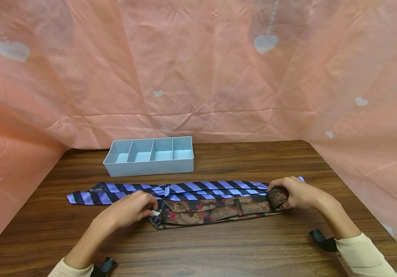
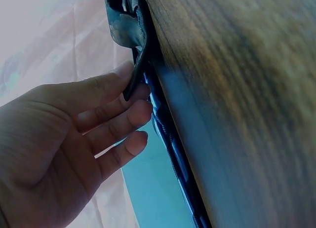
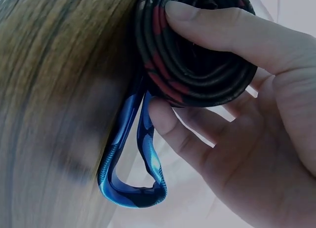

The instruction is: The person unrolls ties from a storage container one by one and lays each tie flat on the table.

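A brown floral necktie (image 1: 201, 215) with red patches lies lengthwise on the table, its right end wound into a thick roll (image 3: 153, 45). My right hand (image 1: 296, 192) grips that roll between thumb and fingers, as the right wrist view shows up close. At the tie's other end, my left hand (image 1: 130, 207) pinches the flat tip (image 2: 131, 82) between thumb and forefinger; its remaining fingers are loosely bent. Just behind lies a folded purple-and-black striped necktie (image 1: 115, 192). Its looped right end (image 3: 133, 193) shows below the roll in the right wrist view.
A light blue tray (image 1: 150, 168) with several compartments stands behind the ties, left of centre. The wooden table (image 1: 236, 250) extends in front of the ties. Pink sheeting (image 1: 219, 77) with white hearts hangs around the back and sides.
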`<state>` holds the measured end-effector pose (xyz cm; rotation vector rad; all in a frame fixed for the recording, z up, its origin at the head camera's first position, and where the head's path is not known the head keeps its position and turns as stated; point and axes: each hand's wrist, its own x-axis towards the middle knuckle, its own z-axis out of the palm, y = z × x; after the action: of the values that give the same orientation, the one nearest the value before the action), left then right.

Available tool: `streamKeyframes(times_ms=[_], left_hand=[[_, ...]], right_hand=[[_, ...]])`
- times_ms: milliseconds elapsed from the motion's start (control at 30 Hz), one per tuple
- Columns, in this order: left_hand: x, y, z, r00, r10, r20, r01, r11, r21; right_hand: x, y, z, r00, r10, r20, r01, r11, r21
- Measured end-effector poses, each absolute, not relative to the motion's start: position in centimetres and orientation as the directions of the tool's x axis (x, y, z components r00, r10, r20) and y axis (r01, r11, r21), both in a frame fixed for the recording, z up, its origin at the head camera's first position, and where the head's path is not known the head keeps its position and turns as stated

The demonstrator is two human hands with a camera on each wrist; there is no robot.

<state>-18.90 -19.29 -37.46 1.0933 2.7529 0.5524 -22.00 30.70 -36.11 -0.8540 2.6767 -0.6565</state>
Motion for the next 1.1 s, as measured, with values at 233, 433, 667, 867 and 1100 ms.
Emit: streamKeyframes(times_ms=[233, 433, 667, 867, 1100], left_hand=[[-18.9, -19.4, -37.5, -0.732, 0.682, 0.016, 0.636, 0.674, 0.376], [-18.8, -19.4, -37.4, -0.725, 0.688, 0.024, 0.644, 0.666, 0.377], [-18.9, -19.3, -37.5, -0.724, 0.690, 0.019, 0.642, 0.663, 0.386], [-18.8, -19.4, -37.4, -0.721, 0.692, 0.028, 0.648, 0.660, 0.380], [-18.8, -19.4, -37.4, -0.718, 0.696, 0.030, 0.653, 0.657, 0.375]], right_hand=[[-21.9, 30.4, -36.0, -0.785, -0.604, -0.137, -0.466, 0.722, -0.511], [-22.0, 30.5, -35.9, -0.774, -0.621, -0.125, -0.482, 0.706, -0.519], [-22.0, 30.4, -35.9, -0.775, -0.621, -0.117, -0.479, 0.699, -0.532], [-22.1, 31.0, -35.5, -0.761, -0.647, -0.046, -0.526, 0.656, -0.541], [-22.2, 32.1, -34.9, -0.759, -0.652, -0.001, -0.541, 0.631, -0.556]])
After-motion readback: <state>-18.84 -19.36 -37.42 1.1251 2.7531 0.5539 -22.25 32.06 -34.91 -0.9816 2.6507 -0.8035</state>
